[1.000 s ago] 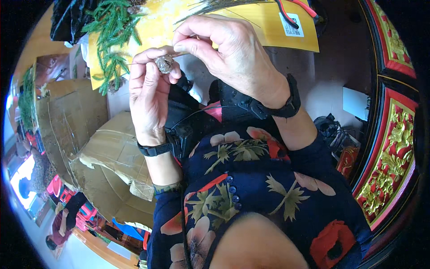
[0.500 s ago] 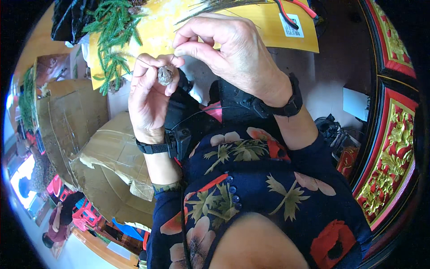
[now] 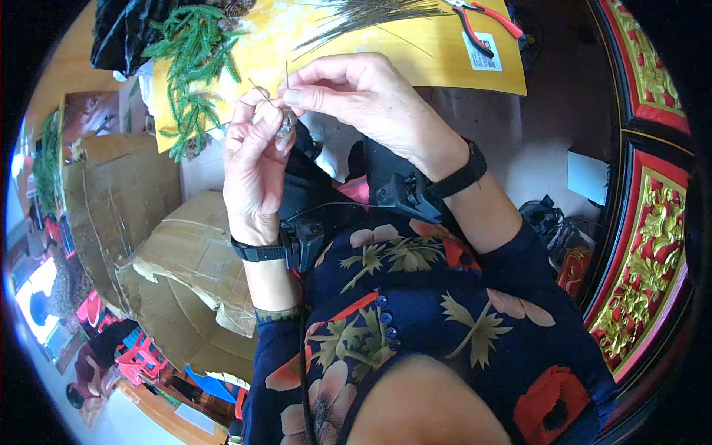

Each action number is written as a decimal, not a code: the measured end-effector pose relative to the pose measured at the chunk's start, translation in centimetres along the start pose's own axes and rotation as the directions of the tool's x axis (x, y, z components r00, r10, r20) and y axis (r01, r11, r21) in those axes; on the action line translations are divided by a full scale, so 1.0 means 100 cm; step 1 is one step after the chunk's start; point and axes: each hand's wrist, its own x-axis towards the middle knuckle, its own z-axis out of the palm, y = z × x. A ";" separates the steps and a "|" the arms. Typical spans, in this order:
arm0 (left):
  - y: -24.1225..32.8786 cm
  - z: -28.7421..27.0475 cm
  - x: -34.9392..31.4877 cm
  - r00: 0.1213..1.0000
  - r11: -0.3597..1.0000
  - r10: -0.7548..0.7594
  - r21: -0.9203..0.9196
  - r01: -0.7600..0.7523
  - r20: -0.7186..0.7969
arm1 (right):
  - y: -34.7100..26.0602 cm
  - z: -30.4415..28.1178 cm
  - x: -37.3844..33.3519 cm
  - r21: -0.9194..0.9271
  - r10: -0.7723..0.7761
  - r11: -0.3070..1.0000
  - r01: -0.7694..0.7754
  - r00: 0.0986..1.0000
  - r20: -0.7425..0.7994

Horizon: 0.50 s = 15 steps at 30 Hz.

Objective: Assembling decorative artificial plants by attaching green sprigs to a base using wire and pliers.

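Note:
A small brownish-grey pine cone (image 3: 286, 123) sits in the fingers of my left hand (image 3: 256, 159), which is closed around it below the table's near edge. My right hand (image 3: 371, 100) reaches in from the right, its thumb and fingertips pinched at the top of the cone. A thin dark wire (image 3: 287, 73) stands up from between those fingertips. Another wire end (image 3: 259, 90) sticks out by my left fingertips. Much of the cone is hidden behind my left thumb and fingers.
On the yellow tabletop (image 3: 475, 78) lie green artificial fir sprigs (image 3: 194, 74), a bundle of thin dark wires (image 3: 363, 22) and red-handled pliers (image 3: 486, 22). Torn cardboard boxes (image 3: 122, 193) stand at my left. A carved red-and-gold panel (image 3: 649, 237) rises at the right. Another person (image 3: 93, 367) is far left.
My right hand has come down and closer to my left hand, now pinching right at the cone. The cone has turned in my left fingers, and two wire ends now point upward.

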 end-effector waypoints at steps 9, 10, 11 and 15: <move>0.002 0.006 -0.003 0.997 0.998 0.009 0.061 -0.005 -0.072 | -0.004 0.001 0.002 -0.049 -0.051 0.998 0.049 0.998 -0.038; 0.003 0.006 -0.003 0.998 0.997 -0.016 0.076 0.021 -0.060 | -0.006 0.000 0.002 -0.065 -0.027 0.998 0.027 1.000 -0.003; 0.002 0.006 -0.003 0.998 0.995 -0.044 0.090 0.048 -0.046 | -0.007 -0.001 0.001 -0.084 -0.002 0.996 0.004 1.000 0.030; 0.000 0.011 -0.005 0.995 0.988 -0.061 0.135 0.072 -0.080 | -0.003 -0.006 0.001 -0.181 0.011 0.983 0.002 0.997 0.072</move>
